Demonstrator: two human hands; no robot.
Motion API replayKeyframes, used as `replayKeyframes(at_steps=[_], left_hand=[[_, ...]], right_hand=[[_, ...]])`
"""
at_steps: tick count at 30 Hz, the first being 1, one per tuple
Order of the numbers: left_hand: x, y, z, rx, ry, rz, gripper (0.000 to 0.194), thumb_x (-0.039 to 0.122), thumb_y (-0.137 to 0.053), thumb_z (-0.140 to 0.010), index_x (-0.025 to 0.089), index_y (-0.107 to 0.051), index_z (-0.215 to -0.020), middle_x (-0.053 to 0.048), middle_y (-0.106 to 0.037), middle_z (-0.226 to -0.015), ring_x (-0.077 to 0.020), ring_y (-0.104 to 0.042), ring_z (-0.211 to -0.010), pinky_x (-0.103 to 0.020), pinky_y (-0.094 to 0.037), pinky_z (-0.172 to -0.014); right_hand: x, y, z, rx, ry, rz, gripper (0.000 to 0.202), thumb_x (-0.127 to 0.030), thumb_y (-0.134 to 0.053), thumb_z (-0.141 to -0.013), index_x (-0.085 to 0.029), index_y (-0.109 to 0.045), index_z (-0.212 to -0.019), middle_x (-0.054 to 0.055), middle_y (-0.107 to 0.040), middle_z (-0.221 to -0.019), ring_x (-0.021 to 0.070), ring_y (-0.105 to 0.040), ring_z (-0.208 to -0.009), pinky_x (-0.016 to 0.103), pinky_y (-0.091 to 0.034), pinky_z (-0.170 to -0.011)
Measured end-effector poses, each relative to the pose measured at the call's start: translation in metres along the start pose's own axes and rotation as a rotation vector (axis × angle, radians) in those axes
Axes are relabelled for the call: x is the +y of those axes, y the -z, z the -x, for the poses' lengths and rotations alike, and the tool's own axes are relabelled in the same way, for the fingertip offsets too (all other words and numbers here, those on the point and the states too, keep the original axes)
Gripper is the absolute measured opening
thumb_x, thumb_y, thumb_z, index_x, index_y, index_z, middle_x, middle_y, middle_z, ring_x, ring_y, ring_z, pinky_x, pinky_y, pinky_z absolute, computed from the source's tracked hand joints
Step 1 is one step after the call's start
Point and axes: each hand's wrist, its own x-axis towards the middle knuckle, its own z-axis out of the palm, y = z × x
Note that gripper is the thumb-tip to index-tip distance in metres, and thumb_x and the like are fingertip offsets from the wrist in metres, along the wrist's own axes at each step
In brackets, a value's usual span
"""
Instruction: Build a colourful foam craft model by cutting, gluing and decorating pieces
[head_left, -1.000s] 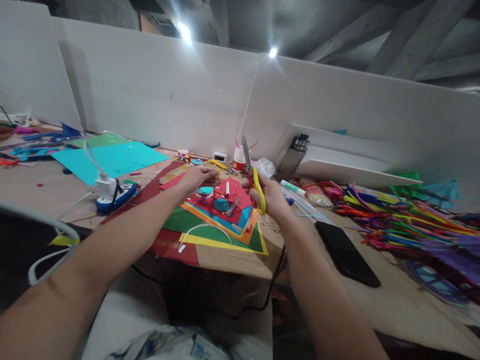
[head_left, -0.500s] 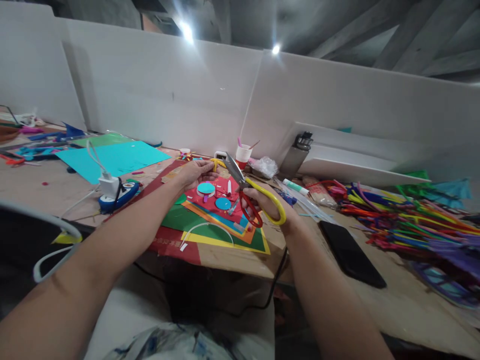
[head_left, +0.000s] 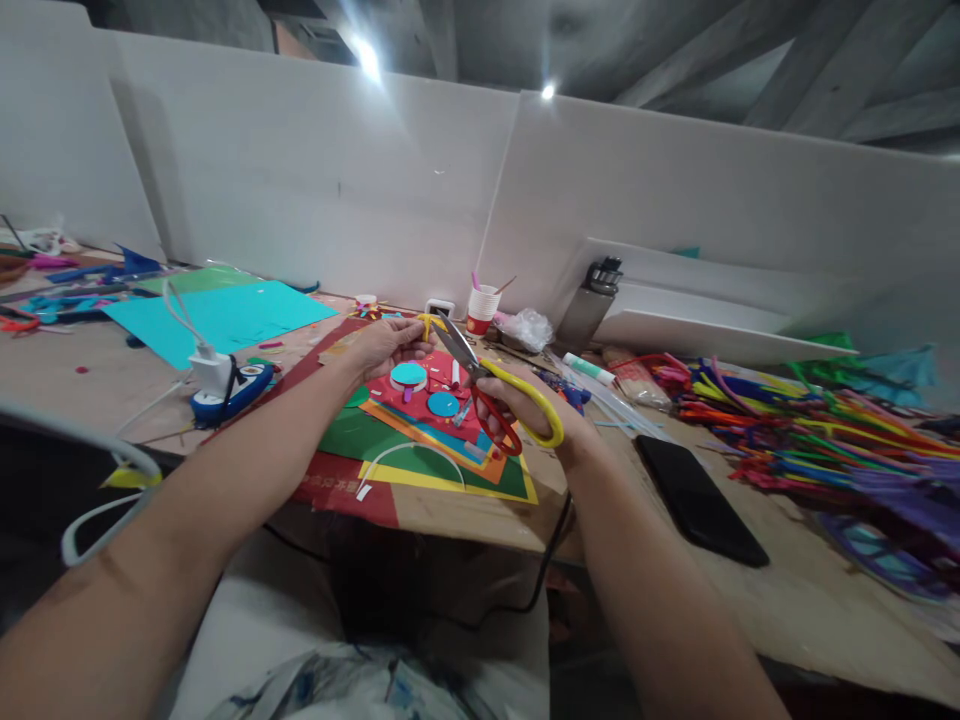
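Between the fingertips of my left hand (head_left: 397,342) is a small strip of yellow paper (head_left: 430,322). My right hand (head_left: 517,398) grips a pair of scissors (head_left: 459,345) with one yellow and one red handle loop. The blades point up and left, their tips at the yellow paper; whether they touch it I cannot tell. Under the hands lies a red sheet (head_left: 390,392) bearing a blue-topped white disc (head_left: 409,376), a blue paper circle (head_left: 442,404) and small scraps. Beneath it are orange, blue, green (head_left: 345,437) and yellow sheets, with a white curved strip (head_left: 409,446) on top.
A black phone (head_left: 701,500) and a pile of colourful pipe cleaners (head_left: 795,420) lie to the right. Paper cups (head_left: 484,300), a plastic bag (head_left: 526,328) and a bottle (head_left: 589,300) stand at the back. Leftward are a blue power strip (head_left: 234,394) and turquoise paper (head_left: 225,320).
The scissors have shifted slightly left and down, their tips closer to the yellow paper. My left hand stays nearly in place, and the whole view has moved a little.
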Motion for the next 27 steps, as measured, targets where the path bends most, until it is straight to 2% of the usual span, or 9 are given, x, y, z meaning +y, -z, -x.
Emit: replayKeyframes(at_steps=[15, 21, 27], left_hand=[[-0.0028, 0.0005, -0.001, -0.036, -0.002, 0.017, 0.015, 0.021, -0.064, -0.088, 0.009, -0.067, -0.08, -0.008, -0.07, -0.071, -0.0085, -0.064, -0.057, -0.018, -0.055, -0.06], [-0.0015, -0.0012, -0.0002, -0.019, 0.001, 0.013, 0.016, 0.018, -0.061, -0.09, 0.008, -0.067, -0.08, -0.008, -0.07, -0.071, -0.0082, -0.064, -0.056, -0.018, -0.054, -0.059], [-0.0002, -0.0025, 0.0013, -0.025, 0.004, 0.01, 0.017, 0.018, -0.058, -0.092, 0.008, -0.067, -0.08, -0.007, -0.069, -0.07, -0.0074, -0.063, -0.056, -0.017, -0.053, -0.059]], right_hand=[[-0.0025, 0.0002, 0.0015, -0.008, 0.033, 0.088, 0.03, -0.048, -0.052, -0.086, -0.02, -0.057, -0.075, 0.0, -0.065, -0.06, 0.0116, -0.055, -0.042, 0.021, -0.041, -0.036], [-0.0026, 0.0006, 0.002, -0.026, 0.063, 0.09, 0.035, -0.051, -0.052, -0.087, -0.021, -0.057, -0.07, 0.0, -0.063, -0.06, 0.0121, -0.054, -0.041, 0.024, -0.041, -0.036], [-0.0079, -0.0002, 0.0048, -0.041, 0.033, 0.098, 0.034, -0.05, -0.051, -0.088, -0.022, -0.055, -0.07, -0.003, -0.058, -0.051, 0.0116, -0.049, -0.036, 0.023, -0.037, -0.033]])
